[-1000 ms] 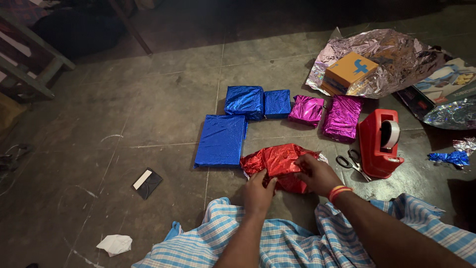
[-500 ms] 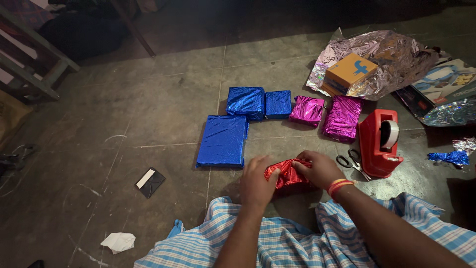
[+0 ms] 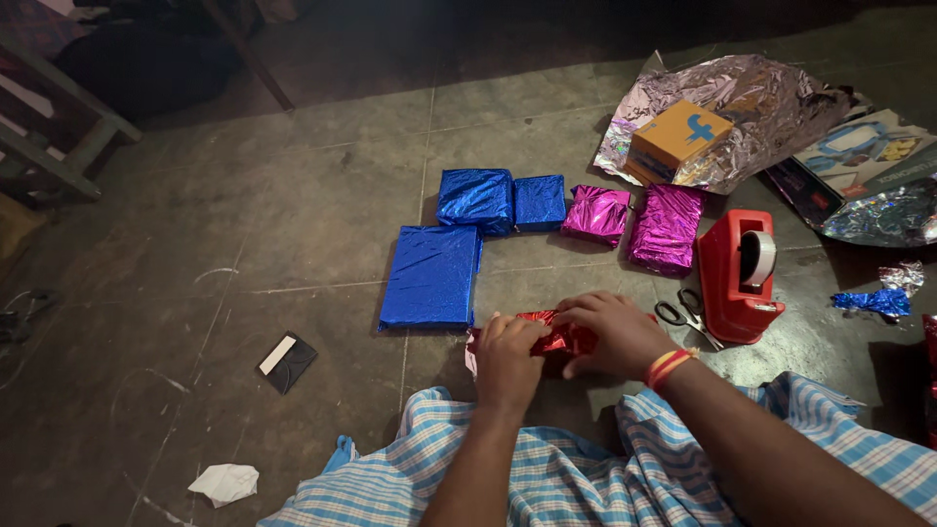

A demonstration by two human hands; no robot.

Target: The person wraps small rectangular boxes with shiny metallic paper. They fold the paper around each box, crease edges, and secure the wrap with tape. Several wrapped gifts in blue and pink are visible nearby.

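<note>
A red foil parcel [image 3: 551, 337] is pressed against the floor [image 3: 293, 224] just in front of the lap, clamped from both sides by the curled fingers of the left hand [image 3: 508, 356] and right hand [image 3: 610, 332], beside a blue parcel [image 3: 431, 276], scissors [image 3: 680, 312] and a red tape dispenser [image 3: 737, 276].

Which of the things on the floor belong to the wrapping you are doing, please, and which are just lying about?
In use:
- red foil parcel, pressed by left hand and right hand
- red tape dispenser
- scissors

Lying about:
- three blue parcels, the largest
- two pink parcels, one
- crumpled white paper
- small black card
</note>
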